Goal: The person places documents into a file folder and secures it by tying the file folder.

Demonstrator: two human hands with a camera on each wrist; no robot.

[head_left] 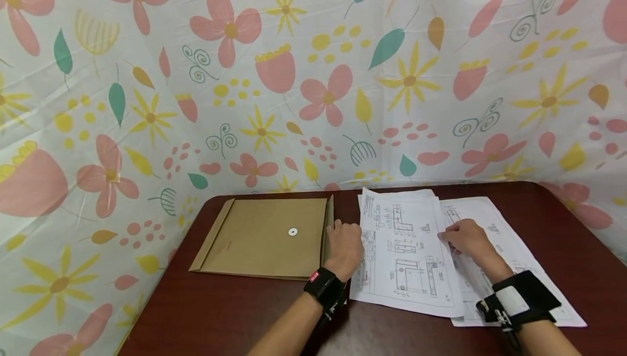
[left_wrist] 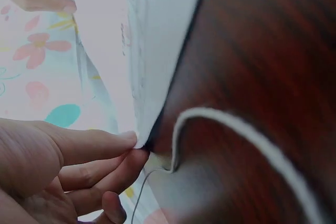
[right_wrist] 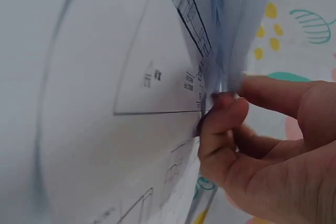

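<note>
Stack of drawings lies between both hands, fingers at its edges.

- A dark reddish-brown wooden table with rounded corners fills the lower part of the head view.
- A white floral sheet hangs behind the table and wraps round its left and right sides.
- The sheet shows pink flowers, yellow star blossoms, teal leaves and curls.
- Even, soft light falls on the table; faint creases cross the sheet.
</note>
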